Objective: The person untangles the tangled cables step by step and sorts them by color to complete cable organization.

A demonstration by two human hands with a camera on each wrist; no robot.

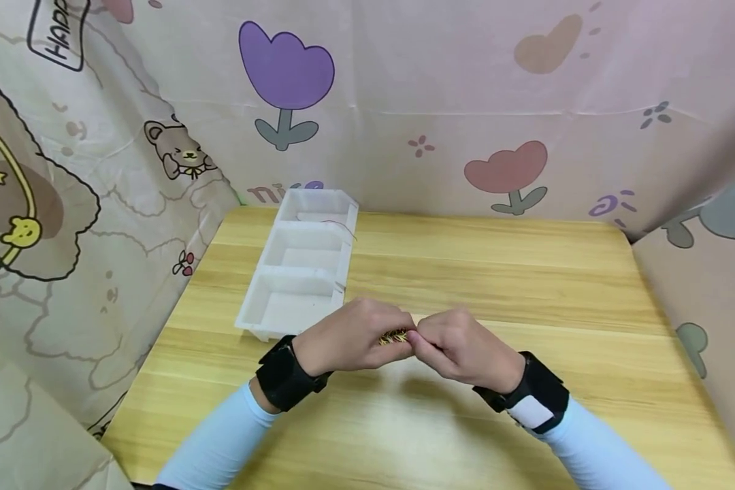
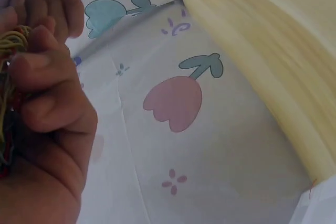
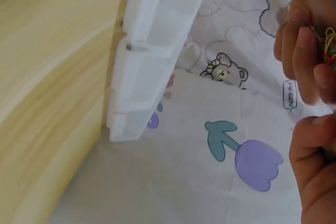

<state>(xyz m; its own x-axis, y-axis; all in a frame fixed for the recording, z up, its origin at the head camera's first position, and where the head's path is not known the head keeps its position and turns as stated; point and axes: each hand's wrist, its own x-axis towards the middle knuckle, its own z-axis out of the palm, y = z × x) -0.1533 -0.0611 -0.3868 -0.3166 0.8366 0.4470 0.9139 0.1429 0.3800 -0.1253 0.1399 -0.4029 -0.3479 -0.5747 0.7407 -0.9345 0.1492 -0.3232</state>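
Note:
A bundle of thin coloured strands (image 1: 395,336), mostly yellow with dark, red and green ones, is gripped in my left hand (image 1: 361,335). Looped yellow strands (image 2: 14,40) show between that hand's curled fingers in the left wrist view. My right hand (image 1: 465,346) meets it at the bundle's right end, thumb and forefinger pinched together there and the other fingers curled in. What lies between those fingertips is hidden. Both hands are above the wooden table. In the right wrist view the right hand (image 3: 317,156) is just below the left hand (image 3: 304,51).
A white tray (image 1: 344,262) with three compartments stands at the table's back left, beyond my left hand. One thin reddish strand (image 1: 348,229) hangs over its right rim near the back divider. Patterned cloth (image 1: 392,82) hangs behind the wooden table (image 1: 496,265) and along both sides.

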